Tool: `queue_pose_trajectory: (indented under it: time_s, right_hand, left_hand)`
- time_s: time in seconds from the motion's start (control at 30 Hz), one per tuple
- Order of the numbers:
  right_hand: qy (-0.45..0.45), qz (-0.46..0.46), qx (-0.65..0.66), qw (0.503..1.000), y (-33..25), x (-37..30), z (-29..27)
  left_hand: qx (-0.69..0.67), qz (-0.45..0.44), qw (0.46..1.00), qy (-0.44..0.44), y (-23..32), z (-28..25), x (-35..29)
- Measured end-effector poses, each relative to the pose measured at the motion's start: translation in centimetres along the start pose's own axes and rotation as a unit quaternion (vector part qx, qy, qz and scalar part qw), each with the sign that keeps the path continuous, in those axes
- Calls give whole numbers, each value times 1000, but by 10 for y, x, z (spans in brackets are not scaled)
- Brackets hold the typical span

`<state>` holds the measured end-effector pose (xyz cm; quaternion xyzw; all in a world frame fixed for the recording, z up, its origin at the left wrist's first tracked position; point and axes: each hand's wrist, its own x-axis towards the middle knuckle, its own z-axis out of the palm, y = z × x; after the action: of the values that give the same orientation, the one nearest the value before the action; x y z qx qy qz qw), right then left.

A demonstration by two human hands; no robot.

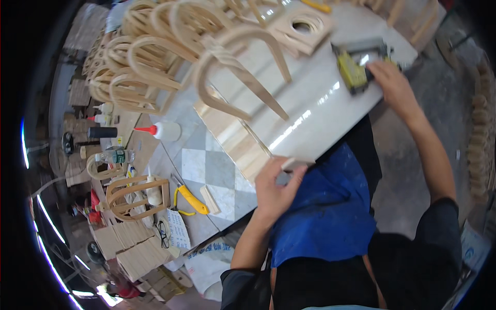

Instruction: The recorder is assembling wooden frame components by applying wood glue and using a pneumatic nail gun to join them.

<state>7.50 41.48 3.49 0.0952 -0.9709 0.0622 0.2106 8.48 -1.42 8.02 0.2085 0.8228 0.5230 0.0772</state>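
Note:
At the near edge of the table, my left hand is closed with thumb and fingers around a small pale wooden piece. My right hand reaches to the right side of the tabletop and grips a yellow-green and black nail gun, which lies on its side. Between and beyond my hands, a curved wooden frame with a central slat rests on a glossy white board. A flat wooden panel lies along the board's left edge, beside my left hand.
Several similar curved frames are stacked at the far left. A square wooden piece with a round hole lies at the back. To the left are a white glue bottle with red tip, yellow-handled pliers and a small wood strip.

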Motion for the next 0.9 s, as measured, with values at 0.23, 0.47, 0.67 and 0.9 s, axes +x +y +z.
queue_pose_trajectory:
  time_s: [0.23,0.47,0.67,0.9]
  right_hand:
    - [66,74,120,988,-81,22,-24]
    - [-117,141,580,794,-185,1,-17]
    - [-47,128,555,821,-167,1,-6]
    - [86,-53,209,973,-113,48,34]
  left_hand:
    - [2,-80,997,3,-10,13,7]
    - [36,-23,998,-42,-7,28,29]
    - [46,20,998,-38,-8,33,34]
    - [124,-117,984,59,-35,29,84]
